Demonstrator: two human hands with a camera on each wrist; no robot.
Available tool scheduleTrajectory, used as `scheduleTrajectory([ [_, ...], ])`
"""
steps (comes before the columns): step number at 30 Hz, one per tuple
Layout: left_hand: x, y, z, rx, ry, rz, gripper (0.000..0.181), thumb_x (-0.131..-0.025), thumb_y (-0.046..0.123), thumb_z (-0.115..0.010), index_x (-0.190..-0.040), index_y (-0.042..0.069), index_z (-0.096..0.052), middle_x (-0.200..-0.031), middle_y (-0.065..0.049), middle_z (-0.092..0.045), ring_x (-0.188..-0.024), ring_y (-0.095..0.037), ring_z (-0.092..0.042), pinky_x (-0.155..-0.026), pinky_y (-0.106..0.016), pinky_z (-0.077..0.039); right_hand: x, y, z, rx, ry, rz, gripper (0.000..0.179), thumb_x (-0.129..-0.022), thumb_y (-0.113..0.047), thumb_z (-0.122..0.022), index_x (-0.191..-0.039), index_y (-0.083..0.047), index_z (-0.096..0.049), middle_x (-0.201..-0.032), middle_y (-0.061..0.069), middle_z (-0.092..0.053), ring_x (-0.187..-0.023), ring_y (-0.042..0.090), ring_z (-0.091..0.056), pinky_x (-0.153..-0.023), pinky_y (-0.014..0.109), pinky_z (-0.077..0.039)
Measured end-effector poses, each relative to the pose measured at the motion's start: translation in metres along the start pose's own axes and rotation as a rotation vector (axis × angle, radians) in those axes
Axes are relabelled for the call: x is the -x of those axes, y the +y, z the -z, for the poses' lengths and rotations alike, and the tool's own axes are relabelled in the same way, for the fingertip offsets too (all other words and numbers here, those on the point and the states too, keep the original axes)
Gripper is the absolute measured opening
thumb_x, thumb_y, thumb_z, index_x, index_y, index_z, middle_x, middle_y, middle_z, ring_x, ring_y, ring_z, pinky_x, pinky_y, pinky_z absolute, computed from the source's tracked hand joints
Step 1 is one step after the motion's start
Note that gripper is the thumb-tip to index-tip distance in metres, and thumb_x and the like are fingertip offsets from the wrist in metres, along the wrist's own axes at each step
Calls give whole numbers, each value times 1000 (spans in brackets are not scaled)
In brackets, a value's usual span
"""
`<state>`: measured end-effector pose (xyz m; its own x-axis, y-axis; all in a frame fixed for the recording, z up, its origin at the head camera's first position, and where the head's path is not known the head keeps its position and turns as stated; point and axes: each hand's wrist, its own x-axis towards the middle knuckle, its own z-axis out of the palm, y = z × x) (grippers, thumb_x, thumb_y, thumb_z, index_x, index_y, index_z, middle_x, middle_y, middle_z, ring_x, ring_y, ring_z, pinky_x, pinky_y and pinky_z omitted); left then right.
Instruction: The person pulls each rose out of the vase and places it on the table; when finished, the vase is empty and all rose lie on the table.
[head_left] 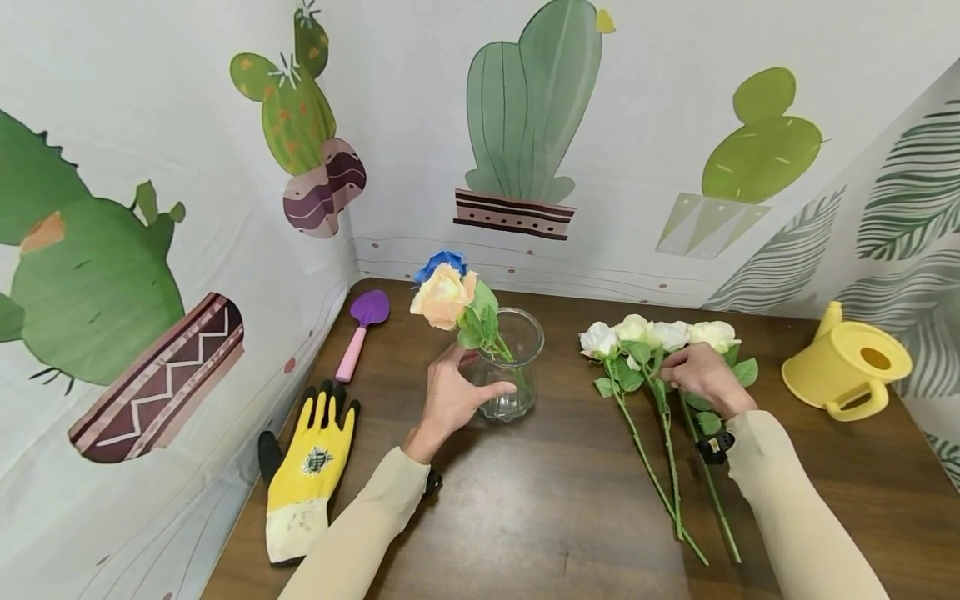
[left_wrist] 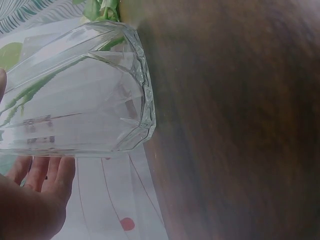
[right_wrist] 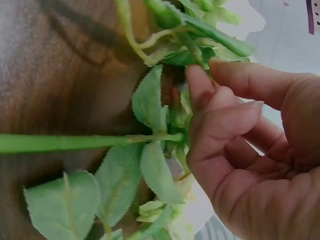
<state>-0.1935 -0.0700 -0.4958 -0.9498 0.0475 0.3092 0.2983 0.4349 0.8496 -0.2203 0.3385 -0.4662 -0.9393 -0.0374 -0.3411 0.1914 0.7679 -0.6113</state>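
Observation:
My left hand [head_left: 448, 400] holds a clear glass vase [head_left: 508, 406] from its left side, thumb across the front and fingers behind. A peach rose [head_left: 441, 298] and a blue rose [head_left: 447, 263] lean out over the vase's left rim. Inside the glass, a green stem [left_wrist: 37, 86] slants in the left wrist view. On the right, my right hand [head_left: 702, 373] is among several white roses [head_left: 598, 340] lying on the table. In the right wrist view, its thumb and forefinger pinch a thin green stem [right_wrist: 196, 50] just below the blooms.
A yellow watering can [head_left: 836, 367] stands at the far right of the brown table [head_left: 555, 517]. At the left lie a purple and pink toy trowel [head_left: 362, 329] and a yellow and black work glove [head_left: 311, 467]. A cactus-print cloth [head_left: 405, 125] hangs behind.

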Motion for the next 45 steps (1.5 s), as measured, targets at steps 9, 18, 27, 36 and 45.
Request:
scheduleTrajectory([
  [9,1,-1,0,3,-4,-2,87,-68,30,-107,-145,14,-68,-139,-10,-76,-120,-31,-77,-105,-44,-66,12,-15,9,2,75,7,32,-100,-19,-76,-122,5,-80,-108,16,-82,-88,15,-67,-71,24,-54],
  [18,0,-1,-1,6,0,-9,88,-67,29,-107,-145,15,-68,-140,-9,-76,-120,-32,-77,-105,-43,-66,28,-48,14,38,186,96,34,-100,-27,-79,-123,-1,-81,-128,25,-78,-101,18,-70,-80,23,-52],
  [27,1,0,0,11,-4,-3,89,-67,29,-107,-146,15,-68,-141,-8,-75,-121,-31,-77,-105,-43,-66,51,-99,8,7,227,220,24,-97,-20,-82,-116,-4,-84,-109,16,-85,-83,1,-67,-70,17,-53],
  [36,1,-1,0,16,0,-7,88,-67,30,-107,-145,14,-68,-140,-10,-75,-120,-33,-77,-105,-48,-66,64,-158,-14,25,216,358,17,-95,-19,-84,-108,-9,-87,-95,7,-86,-82,6,-73,-73,20,-55],
  [45,0,0,0,14,-9,-5,90,-69,31,-106,-148,15,-66,-143,-9,-74,-122,-31,-76,-106,-43,-66,55,-206,-43,56,197,475,11,-95,-14,-82,-103,-8,-87,-90,7,-85,-78,16,-75,-75,31,-59],
])
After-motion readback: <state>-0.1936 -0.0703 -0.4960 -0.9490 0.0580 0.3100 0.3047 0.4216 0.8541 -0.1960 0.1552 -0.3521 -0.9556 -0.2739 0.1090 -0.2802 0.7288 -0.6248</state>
